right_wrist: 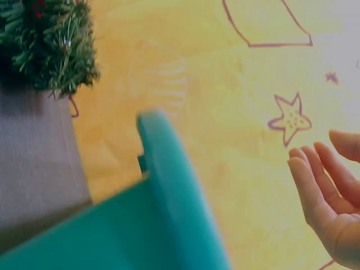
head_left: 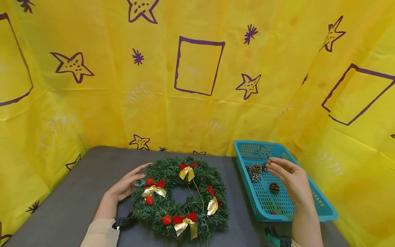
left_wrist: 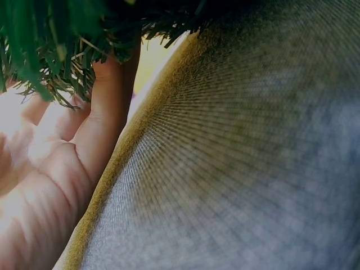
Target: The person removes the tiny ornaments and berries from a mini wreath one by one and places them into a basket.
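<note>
A green wreath (head_left: pixel 213 175) lies on the dark table, trimmed with several red-and-gold bows (head_left: pixel 184 223) and a few red ornaments (head_left: pixel 166 220). At its left edge my left hand (head_left: pixel 124 185) touches the greenery with relaxed fingers. Up close in the left wrist view, the fingertips of that hand (left_wrist: pixel 62 146) disappear behind the needles (left_wrist: pixel 67 50). Over the blue-green plastic basket (head_left: pixel 262 214) on the right, my right hand (head_left: pixel 291 178) is raised with loosely bent fingers. The right wrist view shows nothing in this hand (right_wrist: pixel 332 197).
Several pine cones (head_left: pixel 274 187) sit in the basket, mostly toward its far left, with a small red piece (head_left: pixel 273 213) near the front wall. A yellow cloth (head_left: pixel 148 113) with purple drawings hangs behind the grey table (head_left: pixel 102 171) and along both sides.
</note>
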`<state>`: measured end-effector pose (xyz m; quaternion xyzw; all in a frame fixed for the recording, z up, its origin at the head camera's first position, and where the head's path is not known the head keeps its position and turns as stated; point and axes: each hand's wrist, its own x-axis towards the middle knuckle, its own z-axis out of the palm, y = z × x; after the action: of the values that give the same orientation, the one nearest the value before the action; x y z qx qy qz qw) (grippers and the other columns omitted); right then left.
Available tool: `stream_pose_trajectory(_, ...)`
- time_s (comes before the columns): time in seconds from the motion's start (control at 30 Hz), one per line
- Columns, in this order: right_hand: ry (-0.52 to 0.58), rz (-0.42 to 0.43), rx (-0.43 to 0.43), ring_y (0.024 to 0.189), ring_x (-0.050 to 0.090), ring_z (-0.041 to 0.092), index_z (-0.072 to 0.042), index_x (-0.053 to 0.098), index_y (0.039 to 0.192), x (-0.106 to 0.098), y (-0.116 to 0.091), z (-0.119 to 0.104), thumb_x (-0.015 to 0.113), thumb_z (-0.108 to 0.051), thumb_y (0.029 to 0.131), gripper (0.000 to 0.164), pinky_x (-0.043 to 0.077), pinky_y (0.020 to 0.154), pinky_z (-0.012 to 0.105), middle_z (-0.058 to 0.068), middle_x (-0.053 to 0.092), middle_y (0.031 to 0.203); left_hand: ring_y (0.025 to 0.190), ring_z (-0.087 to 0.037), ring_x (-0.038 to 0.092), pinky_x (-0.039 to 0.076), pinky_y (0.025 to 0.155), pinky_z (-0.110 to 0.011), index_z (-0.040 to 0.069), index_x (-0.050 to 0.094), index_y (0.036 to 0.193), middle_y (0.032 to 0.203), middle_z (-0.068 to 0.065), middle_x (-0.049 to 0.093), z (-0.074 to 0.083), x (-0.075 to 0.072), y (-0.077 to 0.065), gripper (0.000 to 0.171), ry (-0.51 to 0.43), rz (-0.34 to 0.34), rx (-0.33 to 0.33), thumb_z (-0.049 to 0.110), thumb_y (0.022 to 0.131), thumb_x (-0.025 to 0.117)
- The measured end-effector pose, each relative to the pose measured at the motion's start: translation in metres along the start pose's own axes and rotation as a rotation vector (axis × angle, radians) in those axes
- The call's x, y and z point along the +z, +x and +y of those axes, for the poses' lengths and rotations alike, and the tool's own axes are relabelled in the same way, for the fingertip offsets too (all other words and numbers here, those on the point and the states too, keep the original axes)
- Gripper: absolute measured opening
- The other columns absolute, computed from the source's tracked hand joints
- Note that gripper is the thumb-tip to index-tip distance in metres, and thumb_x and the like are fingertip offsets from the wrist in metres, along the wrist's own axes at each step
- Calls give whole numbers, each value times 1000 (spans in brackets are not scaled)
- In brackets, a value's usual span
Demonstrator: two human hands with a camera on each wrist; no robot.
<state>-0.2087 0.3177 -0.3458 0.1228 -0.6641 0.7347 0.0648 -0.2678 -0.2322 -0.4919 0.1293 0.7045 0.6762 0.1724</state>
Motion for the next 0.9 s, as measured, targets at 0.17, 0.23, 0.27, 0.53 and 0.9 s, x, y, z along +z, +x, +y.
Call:
stream_pose_trajectory(0.17, -93, -34, 1, 100, 73, 7, 3, 63, 127, 11, -3, -3, 59, -5, 97, 31, 55, 90, 24, -8, 73, 110, 152, -44, -17, 30, 102, -35, 18, 15, 160, 167, -13, -15, -1, 1, 1, 63, -7, 0, 1, 27, 106, 44)
stream_pose_trajectory(0.23, -130, -45, 0, 100, 73, 6, 3, 63, 127, 16, -3, -4, 60, -7, 97, 31, 55, 91, 24, -10, 73, 110, 152, -44, -17, 32, 99, -30, 17, 16, 160, 167, -13, -16, -1, 1, 0, 62, -11, -1, 2, 27, 106, 44)
stream_pose_trajectory(0.27, -147, -52, -7, 100, 73, 6, 2, 64, 126, 20, -3, -4, 60, -7, 97, 30, 55, 90, 24, -10, 73, 110, 152, -44, -17, 31, 100, -30, 18, 16, 160, 167, -13, -15, -2, 1, 0, 62, -8, -1, 1, 27, 106, 44)
stream_pose_trajectory(0.53, -278, -122, -2, 102, 72, 5, 3, 63, 126, 49, -5, -13, 62, -13, 97, 32, 55, 89, 22, -11, 74, 110, 152, -44, -17, 27, 103, -37, 19, 17, 160, 167, -12, -16, 0, -1, 1, 61, -3, 1, 7, 27, 106, 44)
stream_pose_trajectory(0.9, -383, -266, 31, 105, 70, 7, -1, 66, 123, 95, -6, -8, 66, -21, 95, 35, 55, 93, 25, -15, 73, 111, 152, -43, -16, 27, 102, -34, 18, 16, 160, 167, -13, -16, 1, 0, 0, 62, -16, -1, 2, 26, 106, 44)
